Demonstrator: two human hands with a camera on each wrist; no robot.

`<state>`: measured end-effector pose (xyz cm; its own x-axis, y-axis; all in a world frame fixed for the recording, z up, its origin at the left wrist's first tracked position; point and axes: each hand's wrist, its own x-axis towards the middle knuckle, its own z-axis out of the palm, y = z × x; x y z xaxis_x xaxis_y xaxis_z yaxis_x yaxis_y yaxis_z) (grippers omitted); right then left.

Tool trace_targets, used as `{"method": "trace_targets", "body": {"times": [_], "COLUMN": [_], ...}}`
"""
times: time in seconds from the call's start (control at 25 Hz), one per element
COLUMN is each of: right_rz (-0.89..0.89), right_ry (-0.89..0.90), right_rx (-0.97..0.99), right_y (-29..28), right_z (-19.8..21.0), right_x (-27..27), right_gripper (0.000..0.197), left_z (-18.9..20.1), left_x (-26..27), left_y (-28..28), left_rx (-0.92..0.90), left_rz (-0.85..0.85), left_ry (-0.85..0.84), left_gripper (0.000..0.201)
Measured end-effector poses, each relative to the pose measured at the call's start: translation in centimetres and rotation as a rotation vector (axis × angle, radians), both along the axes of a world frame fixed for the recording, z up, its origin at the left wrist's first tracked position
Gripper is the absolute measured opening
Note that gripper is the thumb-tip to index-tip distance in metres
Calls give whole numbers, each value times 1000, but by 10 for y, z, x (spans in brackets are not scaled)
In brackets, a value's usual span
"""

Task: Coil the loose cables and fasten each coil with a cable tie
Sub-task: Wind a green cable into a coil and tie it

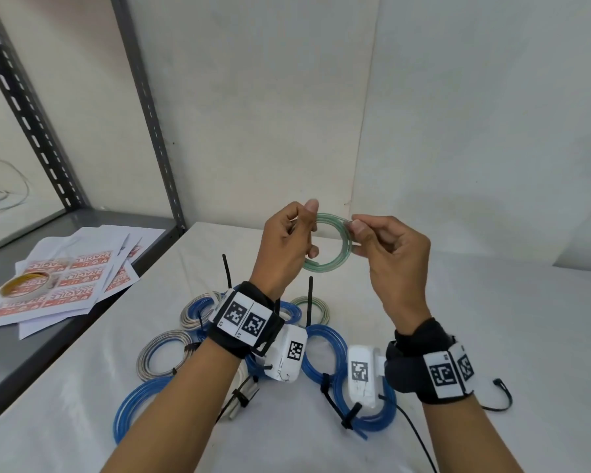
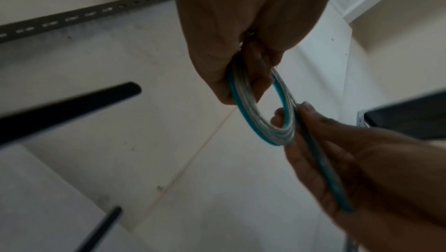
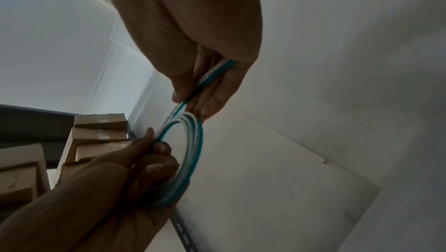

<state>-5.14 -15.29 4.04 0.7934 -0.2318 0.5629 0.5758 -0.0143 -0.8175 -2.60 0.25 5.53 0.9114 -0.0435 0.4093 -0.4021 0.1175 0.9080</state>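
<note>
Cable (image 1: 331, 264) in green, wound into a small ring, sits in the air between my two hands, above the bench (image 1: 492, 336). My left hand (image 1: 284, 247) has its grip pinched on the near-left side of the ring, thumb on top and fingers curled through the middle. My right hand (image 1: 389, 254) pinches the loose tail (image 2: 323, 164) of the same cable between thumb and forefinger, just beside where the tail meets the ring.

I judge the winding is nearly finished, with only this tail left to lay in. To do it well I should keep the left pinch firm so the turns stay stacked, feed the tail round flush with the other turns, and not let go until a tie is on.

Below my grips, finished coils (image 1: 325, 349) in blue and grey lie on the bench, already fastened with black ties (image 1: 350, 416). One more tie (image 1: 502, 394) lies on the bench right of my right wrist.
</note>
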Motion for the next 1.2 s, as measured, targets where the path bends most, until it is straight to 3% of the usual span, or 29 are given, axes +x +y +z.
{"method": "trace_targets", "body": {"times": [0.16, 0.36, 0.52, 0.6, 0.72, 0.84, 0.92, 1.04, 1.2], "right_rz": [196, 74, 75, 44, 122, 225, 258, 271, 109], "right_ry": [65, 19, 2, -9, 49, 44, 49, 43, -8], "right_rx": [41, 162, -33, -101, -179, -311, -409, -415, -128], "right_y": [4, 23, 30, 24, 3, -21, -29, -25, -8], "right_z": [3, -5, -15, -16, -8, 1, 4, 6, 4], "right_x": [-4, -5, -2, 2, 4, 3, 0, -2, -2], "right_gripper": [22, 15, 27, 28, 28, 28, 27, 25, 11], "left_z": [2, 0, -3, -6, 0, 13, 16, 14, 10], "left_x": [0, 0, 1, -3, -5, -4, -4, -6, -7], "left_y": [-6, -18, -19, -15, 2, 23, 25, 17, 7], "left_rx": [-237, -460, -600, -521, -182, 197, 343, 356, 103], "left_rz": [-11, 32, 99, 54, -108, -265, -343, -350, -244], "left_ry": [17, 95, 142, 184, 297, 227, 209, 157, 115], "left_gripper": [36, 40, 44, 48, 58, 46, 44, 43, 41]}}
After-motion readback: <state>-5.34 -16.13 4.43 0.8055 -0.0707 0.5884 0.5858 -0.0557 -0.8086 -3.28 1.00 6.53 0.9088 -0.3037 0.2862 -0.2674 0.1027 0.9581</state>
